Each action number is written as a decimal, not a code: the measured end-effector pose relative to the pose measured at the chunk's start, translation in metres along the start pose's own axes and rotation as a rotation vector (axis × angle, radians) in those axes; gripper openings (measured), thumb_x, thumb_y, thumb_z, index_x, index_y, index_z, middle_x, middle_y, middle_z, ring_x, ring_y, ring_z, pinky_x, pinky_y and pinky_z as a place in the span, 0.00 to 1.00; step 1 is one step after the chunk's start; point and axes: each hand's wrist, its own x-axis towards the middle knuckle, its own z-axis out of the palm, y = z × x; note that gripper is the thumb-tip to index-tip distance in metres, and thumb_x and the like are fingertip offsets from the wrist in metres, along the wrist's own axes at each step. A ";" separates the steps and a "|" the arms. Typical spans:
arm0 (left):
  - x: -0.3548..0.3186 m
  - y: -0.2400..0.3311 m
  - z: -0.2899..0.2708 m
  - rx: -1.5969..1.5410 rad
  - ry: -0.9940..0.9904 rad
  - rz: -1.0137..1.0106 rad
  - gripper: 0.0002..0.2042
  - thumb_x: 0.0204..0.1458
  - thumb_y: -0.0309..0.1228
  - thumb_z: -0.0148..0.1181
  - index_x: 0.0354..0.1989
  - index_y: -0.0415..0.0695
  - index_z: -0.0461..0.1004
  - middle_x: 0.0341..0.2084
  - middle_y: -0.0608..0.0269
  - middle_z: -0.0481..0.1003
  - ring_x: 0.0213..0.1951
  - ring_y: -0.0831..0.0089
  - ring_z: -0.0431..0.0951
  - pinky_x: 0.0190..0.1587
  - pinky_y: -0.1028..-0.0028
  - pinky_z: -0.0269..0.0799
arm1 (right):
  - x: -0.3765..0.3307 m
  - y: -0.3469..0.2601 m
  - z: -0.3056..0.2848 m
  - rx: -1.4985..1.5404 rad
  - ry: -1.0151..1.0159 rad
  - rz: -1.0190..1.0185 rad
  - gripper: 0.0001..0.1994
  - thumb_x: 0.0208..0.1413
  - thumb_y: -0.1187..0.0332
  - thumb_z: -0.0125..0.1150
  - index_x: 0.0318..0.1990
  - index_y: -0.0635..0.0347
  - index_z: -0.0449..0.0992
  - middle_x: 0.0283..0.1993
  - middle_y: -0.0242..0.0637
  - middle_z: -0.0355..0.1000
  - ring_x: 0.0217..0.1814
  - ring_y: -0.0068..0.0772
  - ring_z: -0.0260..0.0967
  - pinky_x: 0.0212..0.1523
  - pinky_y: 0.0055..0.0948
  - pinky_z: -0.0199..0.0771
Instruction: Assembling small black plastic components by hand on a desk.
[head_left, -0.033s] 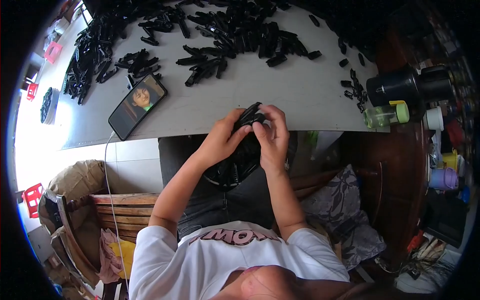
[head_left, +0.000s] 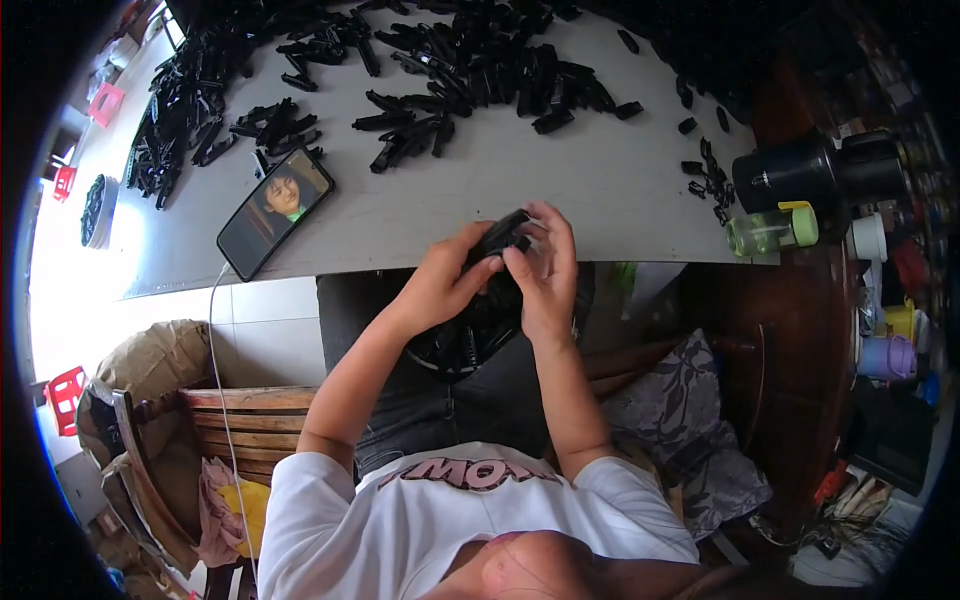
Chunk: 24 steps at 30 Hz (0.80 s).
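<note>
Over the near edge of the table (head_left: pixel 400 230), my two hands meet around a long, black plastic clip-like part (head_left: pixel 502 236). My left hand (head_left: pixel 448 272) is closed on its near left end, thumb pressed along it. My right hand (head_left: pixel 546 268) touches its right side with thumb and curved fingertips; the fingers partly hide how they grip it. Below, between my legs, lies a dark heap of similar black parts (head_left: pixel 478 335) in what looks like a round container, partly covered by my hands.
Piles of black plastic parts (head_left: pixel 480 70) cover the table's far side. A propped phone (head_left: pixel 276 214) plays a video at left, its white cable (head_left: pixel 216 350) hanging down. At right are smaller black pieces (head_left: pixel 708 180), a green-lidded bottle (head_left: pixel 770 231) and a black cylindrical container (head_left: pixel 790 174).
The black part has tilted and shifted slightly to the right in my hands. My right fingers have moved a little up along it; my left hand stays nearly still.
</note>
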 end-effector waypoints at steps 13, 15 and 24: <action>0.060 -0.017 -0.026 0.633 0.218 -0.060 0.15 0.47 0.35 0.61 0.41 0.40 0.69 0.25 0.59 0.73 0.27 0.66 0.75 0.28 0.69 0.70 | 0.122 0.030 -0.047 -0.819 0.026 -0.241 0.15 0.48 0.80 0.51 0.45 0.60 0.70 0.40 0.37 0.70 0.45 0.32 0.68 0.47 0.30 0.66; 0.080 -0.026 -0.033 0.851 0.395 -0.019 0.15 0.45 0.37 0.63 0.38 0.42 0.69 0.28 0.59 0.73 0.30 0.64 0.75 0.29 0.67 0.70 | 0.148 0.039 -0.056 -1.057 0.013 -0.402 0.17 0.47 0.79 0.54 0.47 0.57 0.71 0.43 0.38 0.68 0.46 0.39 0.68 0.46 0.32 0.67; 0.093 -0.056 -0.035 1.239 0.324 0.130 0.11 0.40 0.34 0.61 0.32 0.46 0.70 0.31 0.64 0.68 0.36 0.68 0.70 0.33 0.71 0.69 | 0.132 0.034 -0.048 -1.557 -0.120 -0.296 0.13 0.50 0.72 0.57 0.45 0.56 0.70 0.48 0.38 0.65 0.45 0.45 0.68 0.40 0.38 0.71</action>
